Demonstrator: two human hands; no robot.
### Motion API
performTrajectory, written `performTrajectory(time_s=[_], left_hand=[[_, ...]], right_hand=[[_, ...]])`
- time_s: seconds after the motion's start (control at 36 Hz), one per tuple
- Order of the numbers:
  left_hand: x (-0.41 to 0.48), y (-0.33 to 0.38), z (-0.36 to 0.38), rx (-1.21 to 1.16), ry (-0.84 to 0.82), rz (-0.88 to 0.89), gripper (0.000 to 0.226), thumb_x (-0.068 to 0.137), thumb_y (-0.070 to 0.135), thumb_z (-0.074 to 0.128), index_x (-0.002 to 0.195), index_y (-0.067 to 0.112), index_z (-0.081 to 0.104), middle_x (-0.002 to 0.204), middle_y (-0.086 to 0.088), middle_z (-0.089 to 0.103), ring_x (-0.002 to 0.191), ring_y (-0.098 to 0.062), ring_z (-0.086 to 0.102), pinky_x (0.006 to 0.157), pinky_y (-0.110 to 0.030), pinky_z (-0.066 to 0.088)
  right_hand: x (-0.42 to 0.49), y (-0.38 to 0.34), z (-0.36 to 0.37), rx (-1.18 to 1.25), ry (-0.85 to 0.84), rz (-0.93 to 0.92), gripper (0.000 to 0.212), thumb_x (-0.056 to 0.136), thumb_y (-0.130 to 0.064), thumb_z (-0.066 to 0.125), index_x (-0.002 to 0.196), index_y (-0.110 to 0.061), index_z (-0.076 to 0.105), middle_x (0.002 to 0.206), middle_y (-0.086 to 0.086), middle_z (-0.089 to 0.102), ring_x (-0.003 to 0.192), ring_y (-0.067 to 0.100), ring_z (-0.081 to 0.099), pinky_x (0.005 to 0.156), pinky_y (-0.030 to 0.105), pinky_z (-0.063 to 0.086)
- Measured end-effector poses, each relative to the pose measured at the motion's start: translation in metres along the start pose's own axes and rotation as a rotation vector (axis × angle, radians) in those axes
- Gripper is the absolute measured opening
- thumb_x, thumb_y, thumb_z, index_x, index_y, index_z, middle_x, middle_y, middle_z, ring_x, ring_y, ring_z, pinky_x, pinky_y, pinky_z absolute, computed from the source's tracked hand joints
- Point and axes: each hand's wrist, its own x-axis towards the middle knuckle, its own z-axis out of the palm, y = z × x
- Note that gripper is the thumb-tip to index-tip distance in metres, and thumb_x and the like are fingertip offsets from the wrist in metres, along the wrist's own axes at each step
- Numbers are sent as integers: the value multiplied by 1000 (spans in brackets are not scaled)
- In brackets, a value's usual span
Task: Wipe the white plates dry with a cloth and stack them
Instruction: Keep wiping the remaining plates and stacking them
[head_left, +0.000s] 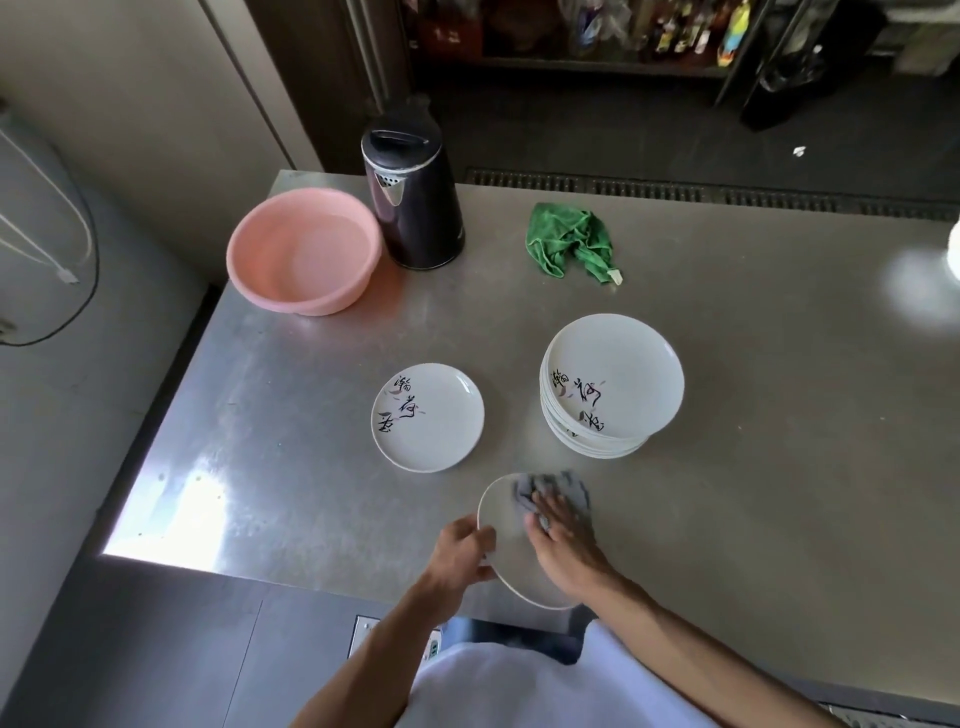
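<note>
Nearest the camera, a white plate (511, 551) sits at the near edge of the steel table (753, 467), the left hand (462, 553) pinching its left rim while the right hand (563, 545) lies flat, fingers spread, pressing a grey cloth (550, 491) onto its far side. Beyond it a single plate (428, 418) with dark brush lettering lies to the left, and a stack of plates (610, 387) stands to the right, apart from it. Farther back are a green cloth (571, 241), a dark kettle (413, 200) and a pink basin (304, 252). Glare marks the table's left corner. Behind it, a floor drain grille (675, 189) and shelves of bottles (675, 31).
</note>
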Motion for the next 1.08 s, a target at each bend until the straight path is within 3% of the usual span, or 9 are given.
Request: performTrajectory(time_s=[0.06,0.22,0.31,0.42,0.5,0.67,0.78,0.94,1.08], left_hand=[[-3,1,1,20,-25,6,48,64,15,54,105,-2,71,88,-12,67,85,-25,67,71,-34,60],[0,2,1,95,-69,43,41,67,23,61,103,11,77,101,-12,78,88,-19,75,72,-33,62],[0,-3,0,2,-32,14,43,62,15,54,98,13,77,88,-8,77,78,-16,74,66,-32,60],[4,-12,-1,-189,28,-18,52,63,6,52,114,8,66,96,-12,70,93,-30,66,69,-37,58],[7,-13,0,-181,130,-27,27,80,-5,49,100,10,59,95,-13,62,90,-28,59,74,-40,52],[7,-6,1,-55,113,-17,16,91,20,65,99,13,52,97,-9,65,90,-25,64,74,-36,55],[2,-3,-2,5,-7,16,41,79,35,64,117,19,68,110,-7,76,101,-25,73,79,-36,62],[5,-5,-4,9,-4,-14,33,94,3,49,113,14,73,97,-7,78,86,-20,75,66,-30,59],[3,-4,1,13,-49,7,27,88,25,58,107,23,77,105,-6,79,99,-24,75,72,-34,61]], right_hand=[[0,-3,2,-7,6,41,54,110,-37,22,160,-20,11,168,0,0,154,16,-1,123,34,-7],[-17,-2,12,175,-47,-235,51,108,-35,35,157,-22,25,163,-15,11,150,-1,1,108,1,-10],[-5,5,8,5,39,-95,53,109,-34,31,158,-16,20,166,-4,8,153,11,3,115,12,-10],[-1,10,3,-63,120,13,55,109,-35,24,159,-16,12,167,-1,8,153,12,4,119,25,-9],[-4,7,3,74,72,0,54,109,-37,24,159,-17,16,167,-1,8,152,8,1,124,30,-4],[-16,-17,4,435,-20,-132,48,108,-41,32,155,-40,25,162,-20,17,148,-5,14,120,18,14],[-12,-23,9,401,-93,-241,48,108,-40,34,155,-36,30,162,-23,17,147,-10,9,123,20,7],[6,-7,7,-79,3,-71,53,110,-32,23,159,-11,16,167,9,3,154,19,-2,115,22,-14],[0,-8,19,45,-82,-260,55,108,-42,29,158,-19,26,166,-9,11,151,2,0,119,20,-8]])
